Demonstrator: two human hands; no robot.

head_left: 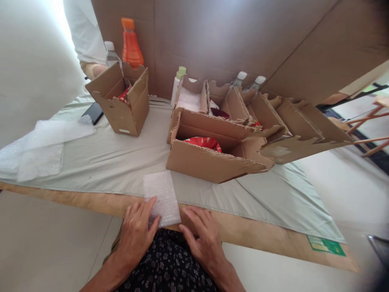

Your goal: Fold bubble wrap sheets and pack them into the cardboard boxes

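Observation:
A small white bubble-wrap piece (pixel 161 195) lies at the table's near edge. My left hand (pixel 136 231) rests flat on its lower left part, fingers stretched out. Just right of the wrap, my right hand (pixel 202 237) lies flat on the wooden table edge (pixel 249 231), fingers spread, holding nothing. An open cardboard box (pixel 209 162) with a red item (pixel 204 142) inside stands just beyond the wrap.
More open cardboard boxes (pixel 273 117) run back to the right, with bottles behind. At the left stand another box (pixel 123 103), an orange bottle (pixel 131 44), a dark phone (pixel 94 111) and bubble-wrap sheets (pixel 45 150). Another person (pixel 86 36) stands at the far left. A grey cloth (pixel 106 162) covers the table.

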